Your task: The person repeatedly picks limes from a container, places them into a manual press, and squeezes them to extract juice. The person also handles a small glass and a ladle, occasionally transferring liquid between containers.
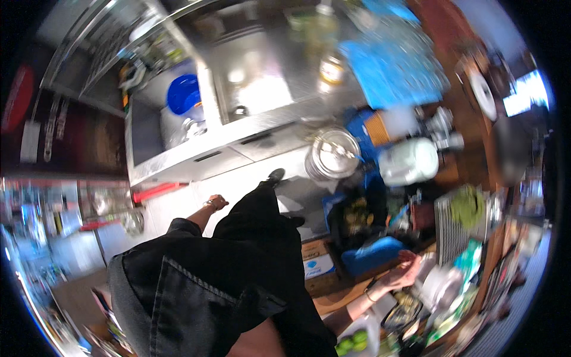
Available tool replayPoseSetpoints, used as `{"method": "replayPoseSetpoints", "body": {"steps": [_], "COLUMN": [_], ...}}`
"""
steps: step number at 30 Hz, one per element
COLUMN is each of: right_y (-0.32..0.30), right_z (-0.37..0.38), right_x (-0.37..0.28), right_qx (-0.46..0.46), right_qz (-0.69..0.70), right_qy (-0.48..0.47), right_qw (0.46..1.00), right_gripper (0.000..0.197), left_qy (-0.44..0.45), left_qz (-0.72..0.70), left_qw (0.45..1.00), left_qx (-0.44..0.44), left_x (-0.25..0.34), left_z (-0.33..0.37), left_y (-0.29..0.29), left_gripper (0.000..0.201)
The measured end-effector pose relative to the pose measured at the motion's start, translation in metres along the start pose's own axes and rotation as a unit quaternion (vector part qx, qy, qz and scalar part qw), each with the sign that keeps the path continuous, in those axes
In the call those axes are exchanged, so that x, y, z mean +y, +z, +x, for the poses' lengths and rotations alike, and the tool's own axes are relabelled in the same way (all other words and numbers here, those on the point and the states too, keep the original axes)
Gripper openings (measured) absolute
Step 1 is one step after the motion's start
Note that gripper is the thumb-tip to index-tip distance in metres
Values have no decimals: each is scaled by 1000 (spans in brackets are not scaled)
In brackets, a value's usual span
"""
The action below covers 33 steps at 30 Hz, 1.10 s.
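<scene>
My left hand (218, 202) hangs over the light floor beside my dark-clothed leg, its fingers curled in, with nothing seen in it. To the right, my right hand (405, 271) is stretched over a cluttered counter, its fingers loosely extended and somewhat blurred. It is nearest to a stack of clear plastic containers (439, 284) and a blue item (375, 254); I cannot tell whether it touches either. Below that forearm, a black tray of food (402, 312) and a white container with green limes (355, 342) stand on the counter.
Ahead is a steel counter (285, 113) with a sink holding a blue bowl (183, 94), a jar (331, 70) and blue plastic wrap (392, 71). A round metal pot (333, 153) and a whitish container (409, 160) stand right of my feet. A cardboard box (318, 265) lies nearer.
</scene>
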State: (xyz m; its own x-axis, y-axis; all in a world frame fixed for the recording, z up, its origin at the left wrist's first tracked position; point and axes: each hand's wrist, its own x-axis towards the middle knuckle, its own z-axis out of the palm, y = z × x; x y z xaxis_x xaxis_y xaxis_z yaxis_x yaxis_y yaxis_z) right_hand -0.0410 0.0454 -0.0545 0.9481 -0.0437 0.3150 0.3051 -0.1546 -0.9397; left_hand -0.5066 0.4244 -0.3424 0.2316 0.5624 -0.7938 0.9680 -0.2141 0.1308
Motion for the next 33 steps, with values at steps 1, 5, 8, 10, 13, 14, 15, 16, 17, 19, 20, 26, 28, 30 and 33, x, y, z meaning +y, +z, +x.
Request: {"method": "replayPoseSetpoints", "body": {"steps": [1, 5, 8, 10, 13, 14, 15, 16, 17, 19, 20, 26, 28, 30, 33], "right_y": [48, 239, 383, 479, 617, 659, 701, 743, 776, 831, 857, 886, 903, 907, 899], "right_z": [-7, -72, -152, -223, -317, -346, -373, -394, -412, -436, -445, -515, -546, -546, -526], "right_x": [-8, -52, -90, -115, -103, -102, -94, -77, -73, -50, -26, 130, 111, 56, -97], "right_qx": [-53, -301, -500, -618, -755, -781, -799, -805, -819, -837, -840, -703, -772, -803, -882], "right_qz": [11, 58, 43, -33, 110, 80, 39, 16, -8, -21, -9, -362, -370, -151, 17], "right_qy": [42, 108, 47, 116, 29, 3, -12, -102, -58, -29, -40, -440, -458, -450, -275], "right_qw": [998, 946, 864, 777, 646, 620, 600, 584, 571, 547, 542, 426, 240, 359, 382], "right_gripper": [38, 35, 31, 29, 30, 30, 32, 32, 32, 32, 31, 26, 34, 29, 24], "left_qy": [-60, -133, -92, -73, -77, -75, -84, -92, -101, -122, -127, -154, -149, -159, -152], "left_qz": [-54, -245, -383, -458, -474, -469, -481, -490, -498, -501, -500, -464, -450, -461, -468], "left_qw": [997, 957, 887, 812, 734, 706, 684, 664, 647, 635, 631, 708, 736, 743, 737], "left_qx": [-4, 74, 243, 356, 481, 525, 542, 557, 568, 575, 579, 509, 483, 459, 463], "left_x": [-28, -100, -128, -124, -133, -141, -151, -163, -170, -180, -189, -210, -219, -226, -234], "left_z": [-9, -32, -48, -72, -106, -107, -101, -93, -90, -83, -77, -75, -77, -73, -60], "left_y": [13, 58, 50, -22, -128, -147, -167, -185, -202, -230, -245, -258, -257, -248, -241], "left_gripper": [47, 41, 36, 29, 23, 23, 23, 24, 25, 26, 27, 35, 35, 33, 33]}}
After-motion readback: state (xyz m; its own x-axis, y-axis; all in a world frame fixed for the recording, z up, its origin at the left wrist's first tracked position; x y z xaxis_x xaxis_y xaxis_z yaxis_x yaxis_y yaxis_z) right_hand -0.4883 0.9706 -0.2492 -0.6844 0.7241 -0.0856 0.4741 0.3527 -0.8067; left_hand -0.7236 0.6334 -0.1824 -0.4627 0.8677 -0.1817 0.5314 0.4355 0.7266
